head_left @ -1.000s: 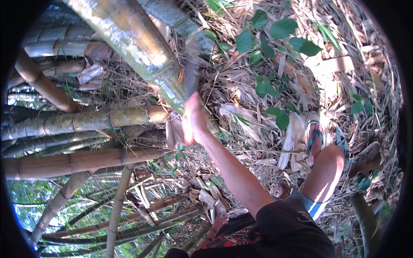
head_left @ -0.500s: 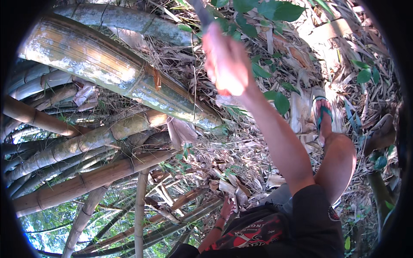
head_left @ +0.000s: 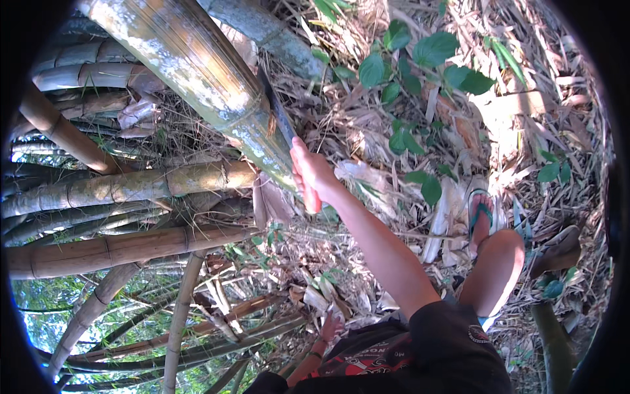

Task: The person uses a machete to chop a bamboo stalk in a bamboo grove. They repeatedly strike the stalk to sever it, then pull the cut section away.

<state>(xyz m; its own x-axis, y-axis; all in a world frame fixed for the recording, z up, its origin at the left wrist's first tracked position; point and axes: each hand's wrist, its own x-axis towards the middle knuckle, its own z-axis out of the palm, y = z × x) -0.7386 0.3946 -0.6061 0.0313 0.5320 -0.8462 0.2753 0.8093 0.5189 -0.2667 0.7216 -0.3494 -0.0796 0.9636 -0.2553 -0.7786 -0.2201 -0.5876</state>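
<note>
Right hand (head_left: 310, 172): fingers clamped on machete (head_left: 278, 107), blade just beside notched bamboo culm (head_left: 213, 75). Left hand (head_left: 333, 326): well apart from culm, cannot tell finger state. Risk: blade glancing off culm's rounded wall could swing toward bare knee (head_left: 504, 249).

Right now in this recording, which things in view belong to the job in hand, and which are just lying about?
In the job:
machete, gripped in the right hand
thick notched bamboo culm, close beside the blade

Just lying or growing about:
tan bamboo pole at left
broad-leaved green plant
dry leaf litter
</note>
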